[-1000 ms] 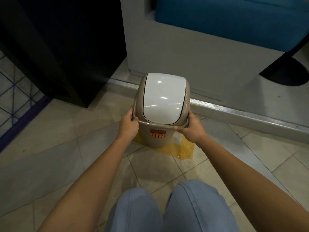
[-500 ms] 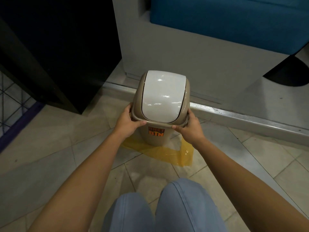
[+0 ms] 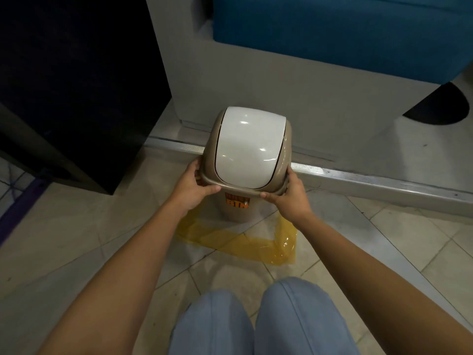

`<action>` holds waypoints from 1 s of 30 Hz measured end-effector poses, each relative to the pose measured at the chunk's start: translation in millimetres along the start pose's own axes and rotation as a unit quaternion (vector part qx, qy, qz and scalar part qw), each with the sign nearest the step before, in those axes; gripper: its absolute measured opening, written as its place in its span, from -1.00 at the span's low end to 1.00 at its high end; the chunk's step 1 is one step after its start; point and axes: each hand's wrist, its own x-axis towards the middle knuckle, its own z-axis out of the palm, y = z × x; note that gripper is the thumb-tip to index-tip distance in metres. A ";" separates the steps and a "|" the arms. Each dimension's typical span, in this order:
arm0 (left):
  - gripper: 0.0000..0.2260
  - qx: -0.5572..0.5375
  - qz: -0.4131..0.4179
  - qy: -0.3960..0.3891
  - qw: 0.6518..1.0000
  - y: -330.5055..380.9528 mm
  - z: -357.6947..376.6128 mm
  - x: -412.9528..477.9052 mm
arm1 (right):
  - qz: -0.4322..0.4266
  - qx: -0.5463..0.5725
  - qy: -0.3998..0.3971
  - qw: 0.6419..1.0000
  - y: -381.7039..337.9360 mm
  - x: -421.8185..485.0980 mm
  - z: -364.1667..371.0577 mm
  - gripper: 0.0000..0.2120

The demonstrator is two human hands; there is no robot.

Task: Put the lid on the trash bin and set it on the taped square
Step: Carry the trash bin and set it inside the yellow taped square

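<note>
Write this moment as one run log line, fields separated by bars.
left hand: grips lid rim | right hand: grips lid rim | trash bin: lid on, inside taped square

Beige bin [image 3: 236, 211] with white lid [image 3: 249, 147] and orange label [image 3: 237, 200]; yellow tape [image 3: 245, 242] on cream tiles [image 3: 76, 242] beneath bin; blue cushion [image 3: 345, 34] behind.

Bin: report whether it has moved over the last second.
Yes. Its base hid the near-left tape before; now the bin is farther from the person, and the whole near strip of the tape shows. It may be lifted rather than slid.
</note>
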 end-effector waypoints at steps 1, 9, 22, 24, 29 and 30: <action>-0.21 0.005 0.008 -0.004 1.000 -1.5 0.4 2.9 | -0.002 0.004 0.004 1.000 -0.7 1.7 -0.4 -0.05; -0.21 -0.019 -0.009 -0.045 0.999 -13.6 11.0 21.5 | -0.005 0.041 0.012 0.999 -5.5 15.7 -2.9 -0.10; -0.07 -0.014 0.022 0.006 1.000 -7.1 15.0 15.0 | -0.009 -0.018 0.013 1.000 -5.3 16.5 -6.1 -0.06; -0.08 0.014 0.062 0.028 0.998 -2.8 14.3 12.0 | -0.038 -0.057 0.032 0.997 -4.4 10.5 -4.3 -0.02; -0.12 0.068 0.087 0.057 0.992 3.3 8.7 8.7 | -0.078 -0.049 0.046 0.995 -9.3 3.2 -0.5 -0.09; -0.15 0.071 0.086 0.056 0.992 4.2 8.1 8.8 | -0.077 -0.048 0.048 0.995 -9.4 3.4 -0.3 -0.10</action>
